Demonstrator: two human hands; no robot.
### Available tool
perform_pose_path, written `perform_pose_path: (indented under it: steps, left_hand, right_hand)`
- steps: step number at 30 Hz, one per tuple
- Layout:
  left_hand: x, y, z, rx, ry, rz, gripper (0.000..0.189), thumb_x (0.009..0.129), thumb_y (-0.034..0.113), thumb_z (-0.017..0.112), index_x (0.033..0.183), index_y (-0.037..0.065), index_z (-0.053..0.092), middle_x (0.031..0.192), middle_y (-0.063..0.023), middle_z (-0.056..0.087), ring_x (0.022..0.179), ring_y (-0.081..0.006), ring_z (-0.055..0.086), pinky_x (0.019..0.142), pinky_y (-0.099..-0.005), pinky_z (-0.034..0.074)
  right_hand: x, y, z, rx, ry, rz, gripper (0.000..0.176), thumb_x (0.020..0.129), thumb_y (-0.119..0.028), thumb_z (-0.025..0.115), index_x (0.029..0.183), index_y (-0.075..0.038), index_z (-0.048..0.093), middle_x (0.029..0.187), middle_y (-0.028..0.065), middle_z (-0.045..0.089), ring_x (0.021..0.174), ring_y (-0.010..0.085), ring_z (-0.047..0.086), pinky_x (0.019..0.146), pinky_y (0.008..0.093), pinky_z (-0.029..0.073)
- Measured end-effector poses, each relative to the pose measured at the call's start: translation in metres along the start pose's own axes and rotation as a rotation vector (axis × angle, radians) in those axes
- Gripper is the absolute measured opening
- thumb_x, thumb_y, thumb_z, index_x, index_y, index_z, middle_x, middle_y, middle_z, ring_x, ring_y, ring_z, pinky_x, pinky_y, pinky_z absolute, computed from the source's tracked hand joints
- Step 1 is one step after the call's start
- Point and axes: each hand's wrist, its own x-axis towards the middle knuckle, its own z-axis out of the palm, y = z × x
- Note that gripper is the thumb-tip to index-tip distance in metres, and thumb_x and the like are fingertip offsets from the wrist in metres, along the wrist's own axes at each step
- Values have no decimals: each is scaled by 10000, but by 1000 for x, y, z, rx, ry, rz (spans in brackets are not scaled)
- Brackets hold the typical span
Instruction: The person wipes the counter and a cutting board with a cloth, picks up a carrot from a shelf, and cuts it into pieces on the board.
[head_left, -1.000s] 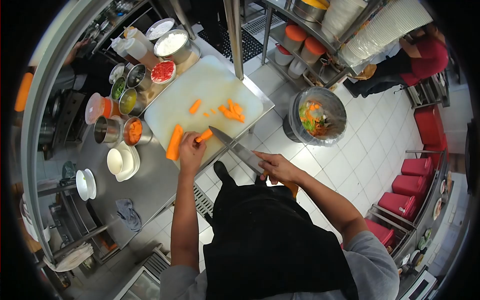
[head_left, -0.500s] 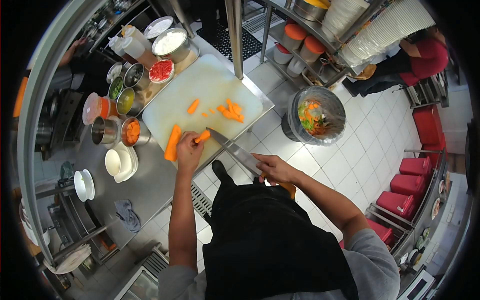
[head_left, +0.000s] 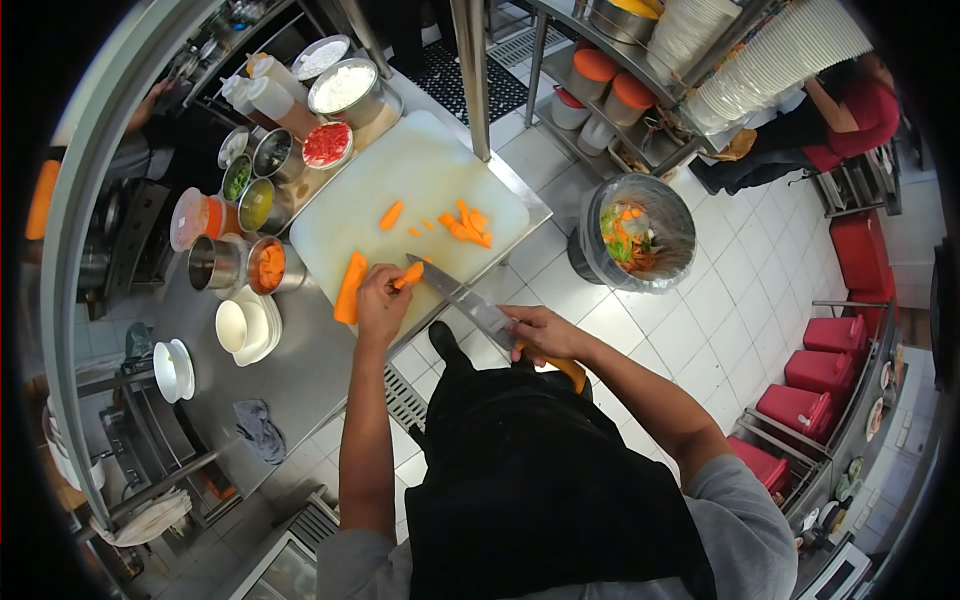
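Observation:
My left hand (head_left: pixel 383 303) is closed on a small carrot piece (head_left: pixel 408 276) at the near edge of the white cutting board (head_left: pixel 340 210). In my right hand (head_left: pixel 545 335) is a large knife (head_left: pixel 465 303); its tip lies beside the carrot piece. A long peeled carrot piece (head_left: pixel 350 288) rests on the board just left of my left hand. Farther up the board are one more carrot chunk (head_left: pixel 391 215), a few small bits and a group of cut carrot pieces (head_left: pixel 468 225) on the right.
Left of the board are a metal container of carrot (head_left: pixel 267 265), other food containers, squeeze bottles (head_left: pixel 270 97) and white bowls (head_left: pixel 245 325). A lined bin (head_left: pixel 640 232) holding scraps stands right of the table. A person in red (head_left: pixel 855 120) is at the upper right.
The whole view has shifted slightly, moving the board and containers a little to the right in the frame. Both hands keep their holds, and the carrot piece at the knife tip is tilted slightly differently.

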Motion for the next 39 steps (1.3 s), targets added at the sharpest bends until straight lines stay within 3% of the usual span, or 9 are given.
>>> perform_pose_path:
  steps: [3, 10, 12, 15, 22, 28, 30, 36, 39]
  left_hand:
    - [-2, -3, 1, 41, 18, 41, 206, 839, -57, 726, 1038, -51, 671, 1045, -130, 657, 857, -230, 685, 730, -323, 585]
    - [-7, 35, -5, 220, 221, 65, 366, 891, 5, 752, 1235, 5, 628, 1086, -104, 664, 879, -177, 673, 700, -292, 572]
    - [-3, 49, -2, -513, 165, -239, 361, 956, 67, 723, 1285, -3, 590, 1065, -108, 682, 877, -172, 673, 675, -306, 559]
    - [14, 85, 7, -747, 11, -447, 323, 964, 84, 729, 1236, -13, 585, 1021, -118, 702, 844, -171, 676, 651, -300, 556]
    - [45, 67, 8, -779, -120, -478, 197, 953, 90, 741, 1092, -4, 638, 939, -109, 729, 770, -166, 692, 619, -288, 557]
    - [69, 42, 4, -249, -118, -399, 135, 964, 125, 729, 1046, 18, 718, 972, -84, 737, 835, -189, 714, 703, -302, 553]
    - [78, 21, 5, 178, -146, 159, 228, 917, 139, 769, 1097, 1, 744, 994, -101, 722, 913, -226, 703, 786, -340, 555]
    - [53, 58, -5, 660, -435, -46, 556, 813, 100, 824, 1328, 20, 631, 995, -118, 695, 934, -244, 691, 835, -350, 552]
    - [47, 32, -12, 487, -406, -87, 541, 838, 40, 789, 1341, 21, 591, 999, -117, 701, 896, -231, 700, 787, -327, 565]
  right_hand:
    - [-12, -13, -16, 41, -1, -19, 510, 1077, -171, 456, 1580, -97, 417, 765, 77, 696, 422, 76, 507, 448, 228, 473]
    - [-51, -30, -18, 35, 93, -26, 494, 1091, -181, 484, 1576, -107, 428, 779, 69, 686, 499, 78, 555, 499, 236, 497]
    - [-64, -44, -6, -29, 107, -27, 494, 1097, -200, 504, 1574, -95, 427, 795, 60, 666, 587, 88, 622, 523, 242, 524]
    - [-63, -41, 12, -112, 178, -98, 478, 1095, -173, 462, 1571, -132, 438, 767, 79, 687, 494, 91, 564, 517, 264, 531]
    - [-73, -56, 25, -252, 222, -167, 477, 1086, -151, 460, 1560, -114, 442, 760, 114, 700, 490, 135, 599, 534, 303, 549]
    - [-84, -38, 9, -289, 400, -171, 489, 1071, -138, 470, 1559, -102, 443, 801, 126, 717, 496, 164, 597, 578, 343, 560]
    - [-91, -37, 0, -296, 415, -129, 493, 1068, -134, 470, 1558, -97, 443, 806, 126, 720, 501, 165, 603, 582, 344, 561]
    - [-109, -36, -6, -276, 437, -73, 497, 1063, -136, 468, 1556, -77, 440, 822, 128, 723, 513, 161, 608, 580, 342, 555]
    - [-112, -30, -5, -256, 422, -96, 493, 1066, -132, 463, 1555, -78, 442, 825, 124, 718, 524, 157, 614, 570, 332, 551]
